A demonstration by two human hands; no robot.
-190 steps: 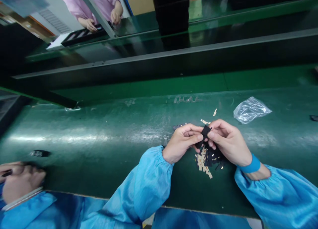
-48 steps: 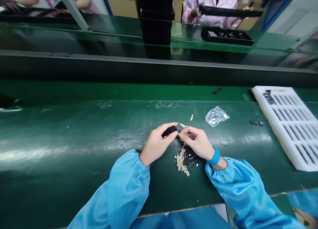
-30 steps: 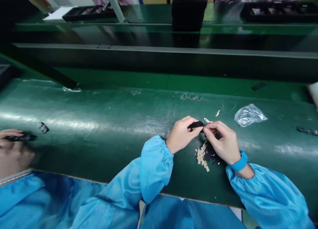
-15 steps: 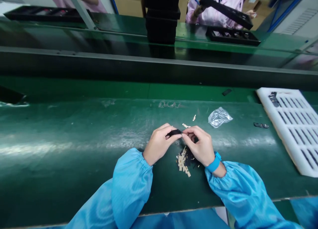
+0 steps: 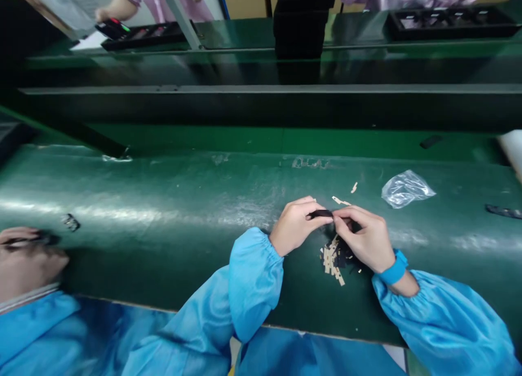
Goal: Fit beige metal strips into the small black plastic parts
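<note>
Head view: pale strips (image 5: 328, 261) lie just this side of my right hand (image 5: 367, 239), which pinches the tip of the black part (image 5: 322, 213) my left hand (image 5: 294, 225) grips; seemingly light, stiff, best held by its sides. Past my right hand: a clear bag (image 5: 408, 189).

held part (image 5: 321, 213): 1; own hands (image 5: 292, 224): 2; blue wristband (image 5: 395, 269): 1; plastic bag (image 5: 406, 189): 1

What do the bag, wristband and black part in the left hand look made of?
Bag: clear plastic film, glossy, with bright crinkles. Wristband: perhaps rubber or fabric; evenly blue, fairly matte. Black part: maybe plastic, dull-looking, but too small and covered to tell.
</note>
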